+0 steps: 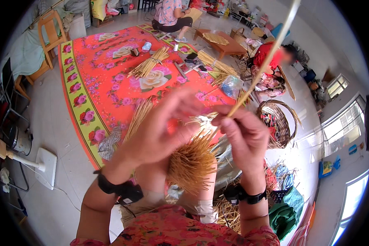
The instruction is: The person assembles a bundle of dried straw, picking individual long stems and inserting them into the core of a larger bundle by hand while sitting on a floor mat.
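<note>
Apparently at the step of treating straws singly, to judge from one long straw (287,20) raised in the air, slanting up and to the right. Pinched near its lower part between thumb and fingers of the right hand (249,135). On the other side, the left hand (151,133), with fingers loosely bent and somewhat blurred, without any straw clearly held; cannot tell whether touching the lower end or only near it. Directly below both hands, a thick brown straw bundle (192,162), with many ends showing. Farther ahead, on the red flowered mat (84,53), a tied bundle (149,63) and, closer, some loose straws (138,119); to the right, a woven basket (279,142). For the next move, probably necessary to keep the pinch light, so as not to crush the straw, and to steady the lower end with the left fingers before any pulling or laying down.
</note>
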`<state>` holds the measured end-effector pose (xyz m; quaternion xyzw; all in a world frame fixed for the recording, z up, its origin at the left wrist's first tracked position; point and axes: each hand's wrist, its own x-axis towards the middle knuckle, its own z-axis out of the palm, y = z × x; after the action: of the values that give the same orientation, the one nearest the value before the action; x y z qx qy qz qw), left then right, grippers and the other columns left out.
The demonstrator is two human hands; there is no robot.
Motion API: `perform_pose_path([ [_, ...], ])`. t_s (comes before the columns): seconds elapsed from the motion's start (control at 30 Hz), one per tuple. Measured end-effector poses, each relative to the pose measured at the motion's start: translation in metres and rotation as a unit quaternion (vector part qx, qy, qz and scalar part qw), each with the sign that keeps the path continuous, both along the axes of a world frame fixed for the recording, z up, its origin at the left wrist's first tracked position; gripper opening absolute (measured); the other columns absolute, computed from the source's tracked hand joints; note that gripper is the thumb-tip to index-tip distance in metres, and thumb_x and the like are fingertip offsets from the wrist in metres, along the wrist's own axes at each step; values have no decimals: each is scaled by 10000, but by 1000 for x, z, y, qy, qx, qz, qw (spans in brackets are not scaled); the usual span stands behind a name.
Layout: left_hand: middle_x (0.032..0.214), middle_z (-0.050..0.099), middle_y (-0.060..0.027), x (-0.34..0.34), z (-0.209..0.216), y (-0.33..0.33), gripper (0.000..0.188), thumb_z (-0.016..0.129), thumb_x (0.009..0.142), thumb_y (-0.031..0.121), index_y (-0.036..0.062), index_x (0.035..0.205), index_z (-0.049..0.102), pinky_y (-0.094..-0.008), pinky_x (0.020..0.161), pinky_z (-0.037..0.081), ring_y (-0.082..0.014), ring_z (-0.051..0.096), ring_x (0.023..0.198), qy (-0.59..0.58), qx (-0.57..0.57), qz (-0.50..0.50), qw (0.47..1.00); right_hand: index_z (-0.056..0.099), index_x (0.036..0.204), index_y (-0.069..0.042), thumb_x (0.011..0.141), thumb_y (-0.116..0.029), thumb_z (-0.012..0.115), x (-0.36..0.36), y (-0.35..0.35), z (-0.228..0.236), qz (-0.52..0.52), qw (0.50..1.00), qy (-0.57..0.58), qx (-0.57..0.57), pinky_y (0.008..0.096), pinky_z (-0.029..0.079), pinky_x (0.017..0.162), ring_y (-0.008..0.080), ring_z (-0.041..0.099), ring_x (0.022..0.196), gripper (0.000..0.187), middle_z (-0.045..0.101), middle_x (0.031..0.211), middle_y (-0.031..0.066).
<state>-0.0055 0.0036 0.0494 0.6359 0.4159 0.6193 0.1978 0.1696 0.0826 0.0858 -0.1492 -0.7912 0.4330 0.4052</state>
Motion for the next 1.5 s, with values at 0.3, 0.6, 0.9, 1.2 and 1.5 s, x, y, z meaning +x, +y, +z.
perform_pose_path([
  [0.3,770,605,-43,26,-49,-23,254,462,942,181,33,1143,506,-269,580,440,-135,597,676,114,-114,25,987,540,1106,47,919,-121,525,-2,-7,17,2,982,186,27,237,471,631,129,569,708,252,616,897,122],
  [0.6,566,314,52,-7,-113,-75,281,334,995,232,24,973,521,-201,439,213,-31,257,475,-265,-183,126,938,625,902,-30,752,-135,696,34,16,-51,-190,939,-262,117,304,470,645,185,581,721,197,600,822,67],
  [0.9,591,352,51,11,-161,-103,271,366,985,209,13,985,554,-195,476,248,-24,309,521,-271,-227,167,921,636,775,-56,723,-106,688,28,11,-71,-202,931,-280,120,334,469,650,226,581,730,88,598,771,73],
  [1.2,609,358,58,22,-166,-103,256,380,981,193,33,1020,577,-204,505,278,-28,330,547,-212,-268,161,926,528,900,-15,828,43,539,29,1,-9,-114,988,45,92,241,445,652,117,536,726,93,572,869,68],
  [1.5,573,364,51,26,-167,-96,278,349,992,214,27,980,554,-195,464,243,-21,307,506,-178,-251,171,936,590,892,-2,835,-48,602,39,-14,-8,-116,989,-40,85,287,465,668,179,596,792,74,627,858,99],
])
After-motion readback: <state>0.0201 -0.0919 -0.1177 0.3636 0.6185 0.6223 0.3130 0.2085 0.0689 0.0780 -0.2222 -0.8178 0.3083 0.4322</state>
